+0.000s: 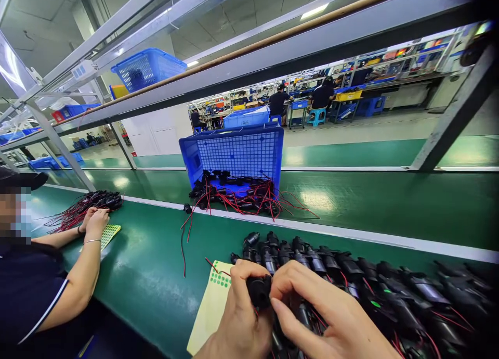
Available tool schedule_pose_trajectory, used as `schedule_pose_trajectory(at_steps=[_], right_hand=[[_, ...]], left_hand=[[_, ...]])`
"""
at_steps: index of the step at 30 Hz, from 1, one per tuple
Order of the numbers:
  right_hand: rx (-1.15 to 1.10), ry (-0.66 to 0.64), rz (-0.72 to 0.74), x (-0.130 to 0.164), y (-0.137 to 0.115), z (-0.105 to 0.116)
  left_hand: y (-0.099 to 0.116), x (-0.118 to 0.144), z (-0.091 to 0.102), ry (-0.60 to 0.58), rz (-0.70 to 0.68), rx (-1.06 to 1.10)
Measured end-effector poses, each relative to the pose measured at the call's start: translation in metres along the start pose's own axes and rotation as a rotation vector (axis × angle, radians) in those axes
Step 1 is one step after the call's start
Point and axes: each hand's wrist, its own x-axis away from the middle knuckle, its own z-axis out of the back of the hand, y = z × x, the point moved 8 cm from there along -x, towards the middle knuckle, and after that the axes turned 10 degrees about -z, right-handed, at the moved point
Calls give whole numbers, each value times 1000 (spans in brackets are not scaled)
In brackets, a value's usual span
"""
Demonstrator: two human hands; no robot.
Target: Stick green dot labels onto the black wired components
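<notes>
My left hand (245, 317) is closed around a small black pump (259, 290), a rounded motor-like part with thin wires, holding it above the bench. My right hand (323, 312) meets it from the right, thumb and forefinger pinched at its edge; anything between those fingertips is hidden. Under and beyond my hands lie several rows of similar black pumps (401, 296) with red and black wires; a green dot shows on some. A pale yellow sticker sheet (206, 312) with green round stickers lies by my left hand, partly covered by it.
A blue crate (234, 151) lies tipped on its side across the white strip, pumps and wires spilling from its mouth. At left, a co-worker's hands (95, 221) work by a wired pile (97, 200) and another sticker sheet (111, 234). A metal shelf rail (249, 67) crosses above.
</notes>
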Motion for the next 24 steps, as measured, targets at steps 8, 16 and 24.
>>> schedule_pose_trajectory(at_steps=[8,16,24], right_hand=[[144,93,104,12,-5,-6],[-17,59,-3,6,0,-9],[-289,-123,-123,-4,6,-17]], left_hand=[[7,-2,2,89,-46,-3],[10,-2,2,110,-164,52],[3,-4,-2,-176,-49,321]])
